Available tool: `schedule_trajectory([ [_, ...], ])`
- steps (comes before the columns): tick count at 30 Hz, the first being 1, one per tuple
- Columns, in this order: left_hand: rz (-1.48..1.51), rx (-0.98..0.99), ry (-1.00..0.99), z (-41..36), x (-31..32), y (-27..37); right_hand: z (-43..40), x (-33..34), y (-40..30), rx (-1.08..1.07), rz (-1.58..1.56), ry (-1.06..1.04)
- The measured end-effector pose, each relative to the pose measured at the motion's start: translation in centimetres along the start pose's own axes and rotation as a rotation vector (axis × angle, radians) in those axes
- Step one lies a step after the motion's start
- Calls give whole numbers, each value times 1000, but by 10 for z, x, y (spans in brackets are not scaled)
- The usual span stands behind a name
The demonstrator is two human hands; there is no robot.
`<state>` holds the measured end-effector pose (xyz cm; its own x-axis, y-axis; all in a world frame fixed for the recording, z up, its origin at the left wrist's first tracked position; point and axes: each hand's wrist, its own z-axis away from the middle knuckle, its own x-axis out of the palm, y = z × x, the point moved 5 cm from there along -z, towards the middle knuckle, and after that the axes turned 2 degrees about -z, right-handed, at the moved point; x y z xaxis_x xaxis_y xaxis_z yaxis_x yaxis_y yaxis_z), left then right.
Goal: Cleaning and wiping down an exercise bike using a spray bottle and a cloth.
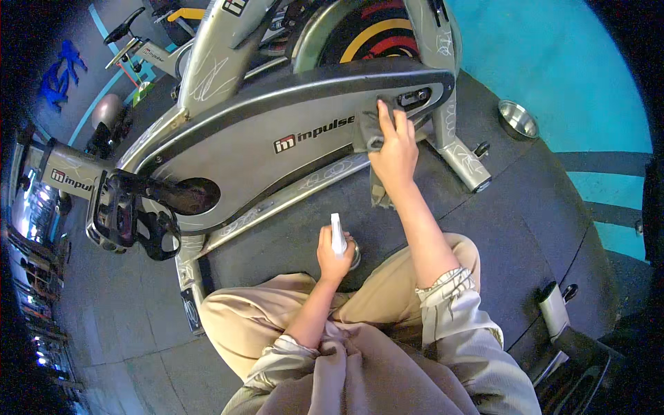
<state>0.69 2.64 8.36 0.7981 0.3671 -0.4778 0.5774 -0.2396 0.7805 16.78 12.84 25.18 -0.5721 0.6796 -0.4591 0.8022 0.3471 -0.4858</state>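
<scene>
Before me stands a grey Impulse spin bike (244, 150) with a long side chain cover, its frame marked with white scribbles. My right hand (397, 150) presses a dark grey cloth (367, 129) against the cover, just right of the printed logo and close to the oval adjuster slot (415, 97). Part of the cloth hangs below that hand. In my left hand (334, 259) is a spray bottle with a white trigger head (337, 233), upright above the floor between my knees. Most of the bottle is hidden by my fingers.
The bike's black pedal with strap (137, 212) juts out at left. A steel bowl (519, 120) rests on the black rubber floor (498, 228) at right. Another bike's foot (555, 311) is at lower right. A second bike (150, 54) and an exercise ball (107, 110) are behind, at upper left.
</scene>
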Motion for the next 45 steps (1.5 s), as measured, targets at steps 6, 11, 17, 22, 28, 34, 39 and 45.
schedule_trajectory([
  [6,61,-36,20,-1,-1,-8,32,23,3,-17,109,-142],
  [11,14,-19,7,0,0,-3,51,25,8,76,72,-239],
  [17,38,-15,6,2,-3,-12,11,-19,-23,-10,-119,-111],
  [22,44,-18,3,2,3,-10,-23,-20,-32,-140,-50,-59],
  [28,27,-26,-19,0,3,-11,11,12,1,13,-50,14],
  [34,3,18,-8,-1,1,-9,43,27,11,95,-10,-132],
  [39,-5,13,-13,-1,-2,-2,46,25,13,127,-6,-242],
  [45,7,-19,-7,3,0,-6,-4,-22,-19,-93,-64,-19],
])
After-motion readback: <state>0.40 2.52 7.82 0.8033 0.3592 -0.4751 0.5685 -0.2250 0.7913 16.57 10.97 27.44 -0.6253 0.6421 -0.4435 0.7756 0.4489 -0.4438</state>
